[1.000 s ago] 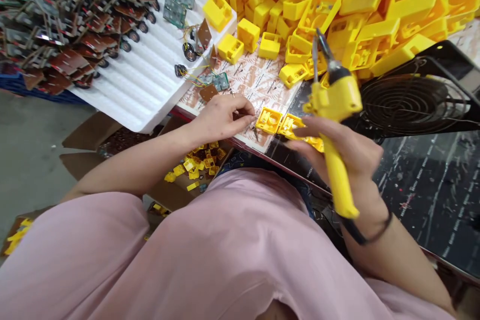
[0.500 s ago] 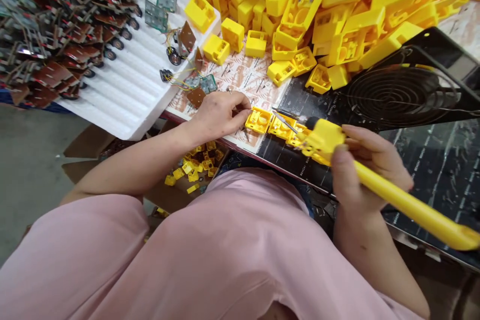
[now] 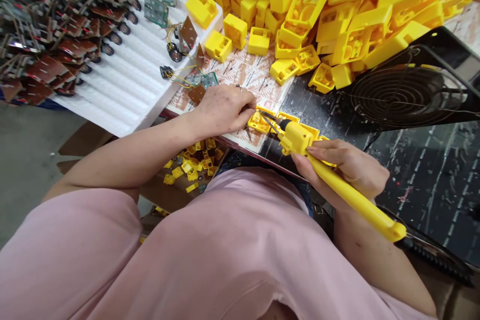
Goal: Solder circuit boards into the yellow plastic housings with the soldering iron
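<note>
My right hand (image 3: pixel 348 170) is closed round the handle of a yellow soldering iron (image 3: pixel 337 180) with a black collar near its tip. The metal tip points left and sits at the leftmost small yellow plastic housing (image 3: pixel 258 121) of a row at the table's edge. My left hand (image 3: pixel 225 107) is closed in a pinch at that housing's left side; what its fingers hold is too small to make out. More of the row's housings (image 3: pixel 309 131) lie partly behind the soldering iron.
A large heap of yellow plastic housings (image 3: pixel 337 15) covers the back. At left, a white foam tray (image 3: pixel 123 90) carries a pile of brown circuit boards (image 3: pixel 56 55) and small speakers. A black fan (image 3: pixel 401 90) stands at right. Below the table, a box holds yellow parts (image 3: pixel 193 165).
The soldering iron in my right hand has moved left and its tip has come to the leftmost housing. My left hand stays pinched at nearly the same place.
</note>
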Motion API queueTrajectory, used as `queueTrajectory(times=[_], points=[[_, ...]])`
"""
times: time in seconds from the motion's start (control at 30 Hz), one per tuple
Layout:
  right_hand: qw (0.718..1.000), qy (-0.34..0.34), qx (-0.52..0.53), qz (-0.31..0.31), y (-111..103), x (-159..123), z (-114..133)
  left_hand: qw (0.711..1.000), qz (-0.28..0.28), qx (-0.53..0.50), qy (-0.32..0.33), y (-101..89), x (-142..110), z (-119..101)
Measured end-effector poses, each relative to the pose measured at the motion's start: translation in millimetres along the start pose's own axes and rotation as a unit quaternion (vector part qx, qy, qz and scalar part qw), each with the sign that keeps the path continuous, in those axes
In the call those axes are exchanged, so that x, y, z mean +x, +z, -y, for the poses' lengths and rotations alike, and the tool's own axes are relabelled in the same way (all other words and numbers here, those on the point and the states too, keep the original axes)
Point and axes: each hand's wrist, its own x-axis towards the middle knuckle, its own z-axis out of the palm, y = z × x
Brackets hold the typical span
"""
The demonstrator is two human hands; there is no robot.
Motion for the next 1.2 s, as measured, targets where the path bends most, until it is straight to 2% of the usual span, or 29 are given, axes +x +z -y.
queueTrajectory(times=[0.13, 0.23, 0.3, 0.43, 0.6, 0.73, 0.83, 1.07, 1.2], points=[[0.999, -0.032, 0.005, 0.0, -11.0, 5.8, -1.2, 1.0, 0.019, 0.01, -0.011, -4.0, 2.0, -2.3], [0.999, 0.027, 0.01, -0.018, -15.9, 0.5, -2.7, 0.999, 0.034, 0.015, -0.017, -6.9, 2.5, -4.5], [0.999, 0.043, 0.007, -0.024, -16.5, -3.2, -3.6, 0.999, 0.043, 0.017, -0.02, -8.8, 2.7, -5.7], [0.999, 0.0, 0.028, -0.034, -14.2, -3.4, -5.3, 0.997, 0.06, 0.028, -0.029, -11.1, 3.3, -6.4], [0.998, 0.01, 0.001, -0.061, -12.4, -4.8, -4.3, 0.999, 0.043, 0.009, -0.013, -9.1, -0.8, -1.5], [0.995, 0.072, -0.039, -0.06, -12.8, -14.9, -0.9, 0.998, -0.006, -0.051, 0.024, -1.5, -5.9, 5.5], [0.994, 0.095, -0.042, -0.043, -14.3, -20.6, -0.5, 0.994, -0.039, -0.097, 0.018, 5.1, -5.2, 9.5], [0.993, 0.098, -0.054, -0.033, -18.4, -22.5, -2.6, 0.991, -0.023, -0.132, -0.004, 7.3, -0.9, 10.4], [0.996, 0.057, -0.044, -0.051, -15.0, -21.2, 0.4, 0.993, -0.01, -0.117, -0.008, 7.1, -2.5, 9.7]])
